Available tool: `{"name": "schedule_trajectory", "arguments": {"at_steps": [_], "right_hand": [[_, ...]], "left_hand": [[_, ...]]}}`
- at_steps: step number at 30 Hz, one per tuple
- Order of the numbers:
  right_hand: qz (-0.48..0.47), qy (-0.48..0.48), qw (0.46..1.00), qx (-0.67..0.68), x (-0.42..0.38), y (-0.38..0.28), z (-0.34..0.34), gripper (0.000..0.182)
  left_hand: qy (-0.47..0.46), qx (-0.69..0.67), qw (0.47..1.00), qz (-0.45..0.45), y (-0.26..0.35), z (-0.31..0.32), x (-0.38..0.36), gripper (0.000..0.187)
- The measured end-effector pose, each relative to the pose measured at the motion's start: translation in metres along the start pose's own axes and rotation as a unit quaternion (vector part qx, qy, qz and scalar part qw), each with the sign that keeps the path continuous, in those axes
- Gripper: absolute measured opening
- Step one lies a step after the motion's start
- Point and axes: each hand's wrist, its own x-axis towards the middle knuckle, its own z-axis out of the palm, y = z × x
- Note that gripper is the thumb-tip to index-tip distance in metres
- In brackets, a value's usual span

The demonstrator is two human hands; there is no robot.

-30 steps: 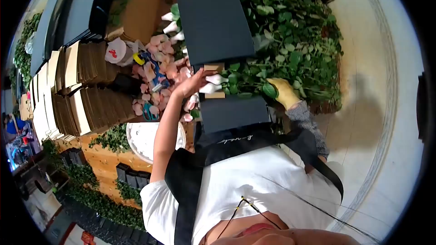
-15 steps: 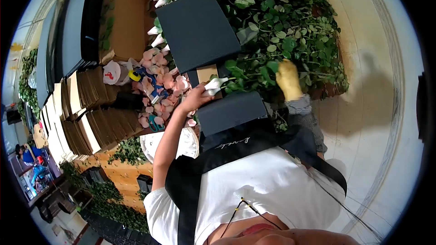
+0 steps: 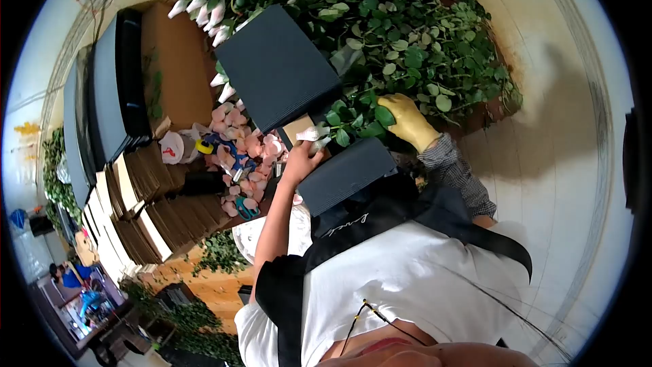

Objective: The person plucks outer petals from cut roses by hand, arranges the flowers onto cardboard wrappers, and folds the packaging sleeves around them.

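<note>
My bare left hand (image 3: 302, 162) is closed around the heads of a couple of roses (image 3: 314, 134), their blooms covered in white sleeves. Their leafy green stems run to the right, between two dark stacks. In a yellow glove, my right hand (image 3: 407, 121) curls its fingers at the leaves and stems of these roses; the fingertips are partly hidden by a leaf. Just below the stems lies a dark grey corrugated sheet or box (image 3: 350, 175). Above them is a larger stack of dark sheets (image 3: 278, 68). A tan cardboard piece (image 3: 297, 129) shows beside my left hand.
A large heap of leafy roses (image 3: 407, 34) covers the back right. Pink petals (image 3: 234, 122), teal scissors (image 3: 246, 208) and a yellow tape roll (image 3: 204, 146) lie left of my hand. Folded cardboard stacks (image 3: 183, 224) stand farther left, near a white round container (image 3: 299, 228).
My gloved right hand has come left and nearer along the stems, toward my left hand. My left hand still holds the rose heads. The view has turned slightly.
</note>
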Motion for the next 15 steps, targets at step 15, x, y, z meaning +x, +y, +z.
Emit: {"name": "schedule_trajectory", "arguments": {"at_steps": [15], "right_hand": [[-0.093, 0.094, 0.99, 0.036, 0.038, 0.02, 0.084, 0.017]], "left_hand": [[-0.002, -0.013, 0.999, 0.033, 0.011, -0.013, -0.006, 0.035]]}}
